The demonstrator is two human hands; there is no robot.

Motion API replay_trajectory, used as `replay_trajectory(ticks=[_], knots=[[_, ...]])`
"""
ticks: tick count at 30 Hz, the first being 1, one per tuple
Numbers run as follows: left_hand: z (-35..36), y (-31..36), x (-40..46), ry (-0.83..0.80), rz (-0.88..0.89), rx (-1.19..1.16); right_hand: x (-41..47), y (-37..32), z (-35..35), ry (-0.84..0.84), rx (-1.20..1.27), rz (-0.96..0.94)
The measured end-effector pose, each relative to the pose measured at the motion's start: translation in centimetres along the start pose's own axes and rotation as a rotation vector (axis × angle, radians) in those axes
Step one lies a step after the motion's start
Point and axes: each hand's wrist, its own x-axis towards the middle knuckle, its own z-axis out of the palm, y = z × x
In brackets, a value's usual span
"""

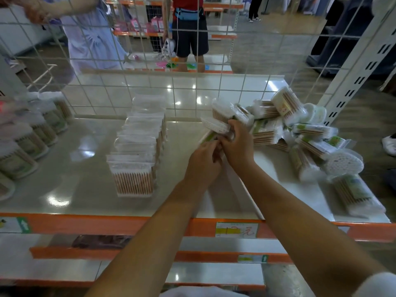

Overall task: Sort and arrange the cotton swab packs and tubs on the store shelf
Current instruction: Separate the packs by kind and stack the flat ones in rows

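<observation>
Store shelf (90,159): sorted row (139,151) at 9 o'clock, loose pile (304,136) at 3 o'clock. I have both the left hand (203,166) and right hand (237,146) gripping packs (216,125) at centre. Risk: overloaded grip spills packs.

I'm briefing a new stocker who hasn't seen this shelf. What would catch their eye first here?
Most striking is the jumbled heap of clear plastic cotton swab tubs and packs piled at the shelf's right end. At centre, the left hand and right hand meet on a clear swab pack at the heap's edge. To their left runs a tidy front-to-back row of upright clear rectangular swab packs, with neat round tubs at far left.
</observation>
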Motion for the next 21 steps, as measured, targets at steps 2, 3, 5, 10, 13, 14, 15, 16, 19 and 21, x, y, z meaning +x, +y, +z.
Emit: replay_trajectory(ticks=[2,3,5,10,13,14,15,16,19,21], knots=[[-0.1,-0.2,-0.2,-0.018,0.001,-0.004,0.4,0.2,0.2,-0.041,-0.026,0.009],[-0.1,-0.2,-0.4,-0.033,0.010,-0.019,0.5,0.3,0.1,-0.056,-0.036,0.013],[-0.2,-0.3,-0.9,-0.080,0.009,-0.056,0.6,0.3,-0.1,-0.054,-0.057,0.010],[-0.7,-0.1,-1.7,-0.122,-0.095,-0.132,-0.3,-0.9,-1.4,0.036,0.053,0.019],[-1.7,-0.1,-2.4,-0.103,-0.203,-0.256,-2.0,-2.1,-2.8,0.102,0.215,-0.014],[-2.1,-0.1,-2.8,-0.094,-0.235,-0.325,-2.7,-2.4,-3.4,0.111,0.266,-0.024],[-2.5,-0.1,-3.1,-0.073,-0.264,-0.398,-3.5,-2.6,-4.0,0.108,0.315,-0.027],[-3.0,0.1,-3.3,-0.046,-0.287,-0.468,-4.3,-2.8,-4.5,0.097,0.362,-0.018],[-4.2,0.9,-4.0,-0.012,-0.347,-0.647,-6.5,-3.2,-5.8,0.037,0.564,0.104],[-4.9,1.8,-4.9,-0.041,-0.396,-0.738,-7.9,-3.6,-6.5,0.008,0.714,0.272]])
